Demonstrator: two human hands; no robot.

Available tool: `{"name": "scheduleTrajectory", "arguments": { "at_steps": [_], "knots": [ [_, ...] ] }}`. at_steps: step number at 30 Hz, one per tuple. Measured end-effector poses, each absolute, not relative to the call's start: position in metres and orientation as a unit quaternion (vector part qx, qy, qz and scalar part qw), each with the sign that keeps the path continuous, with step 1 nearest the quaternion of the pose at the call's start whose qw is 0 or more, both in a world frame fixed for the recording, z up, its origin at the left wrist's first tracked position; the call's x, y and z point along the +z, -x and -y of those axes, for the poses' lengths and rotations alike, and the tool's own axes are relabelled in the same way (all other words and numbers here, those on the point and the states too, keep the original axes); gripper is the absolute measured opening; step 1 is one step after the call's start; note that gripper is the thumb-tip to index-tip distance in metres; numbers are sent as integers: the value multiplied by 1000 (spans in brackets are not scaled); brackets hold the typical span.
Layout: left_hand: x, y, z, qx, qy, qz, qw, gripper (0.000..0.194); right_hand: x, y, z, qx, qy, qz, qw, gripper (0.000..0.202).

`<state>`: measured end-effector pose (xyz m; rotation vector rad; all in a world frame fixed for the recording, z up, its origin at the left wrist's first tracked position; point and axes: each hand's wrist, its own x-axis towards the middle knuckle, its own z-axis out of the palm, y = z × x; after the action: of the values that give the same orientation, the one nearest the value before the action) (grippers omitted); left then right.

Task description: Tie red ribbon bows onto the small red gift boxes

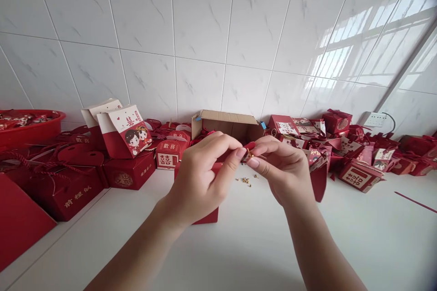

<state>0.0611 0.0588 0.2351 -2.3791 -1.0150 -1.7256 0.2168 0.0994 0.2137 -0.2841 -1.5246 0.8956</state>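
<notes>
My left hand (205,173) and my right hand (287,168) meet at the fingertips in front of me, both closed in a pinch. Between them is a small gold piece (250,153) with a bit of red material against it; its exact kind is too small to tell. Several similar gold pieces (245,180) lie loose on the white table (252,245) just beyond my hands. Behind and below my left hand stands a red box (209,216), mostly covered by the hand.
An open cardboard carton (227,117) stands against the tiled wall. Red gift boxes (128,173) are piled to the left and more (362,175) to the right. A red basin (51,122) holds wrapped items at far left. A dark red strip (414,201) lies at right.
</notes>
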Motion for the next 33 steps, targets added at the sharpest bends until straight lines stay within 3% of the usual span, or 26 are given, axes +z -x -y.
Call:
{"name": "scheduleTrajectory", "arguments": {
  "at_steps": [9, 12, 15, 20, 25, 30, 33],
  "knots": [
    [242, -48, -58, -453, 828, 329, -28, 20, 214, -217, -101, 466, 123, 636, 603, 21],
    [248, -27, -58, -426, 823, 371, -56, 30, 215, -217, -102, 463, 129, 628, 612, 14],
    [247, -1, -66, -401, 793, 457, -39, 26, 216, -220, -102, 477, 128, 628, 601, 16],
    [229, 34, -95, -224, 789, 571, -21, 43, 218, -228, -104, 499, 77, 663, 553, 15],
    [217, 38, -122, -132, 754, 634, -110, 32, 217, -231, -106, 495, 66, 677, 540, 16],
    [212, 21, -133, -182, 751, 623, -124, 39, 217, -230, -108, 477, 77, 691, 538, 16],
    [206, 11, -138, -258, 758, 567, -192, 51, 214, -228, -115, 462, 119, 705, 525, 14]
  ]
}}
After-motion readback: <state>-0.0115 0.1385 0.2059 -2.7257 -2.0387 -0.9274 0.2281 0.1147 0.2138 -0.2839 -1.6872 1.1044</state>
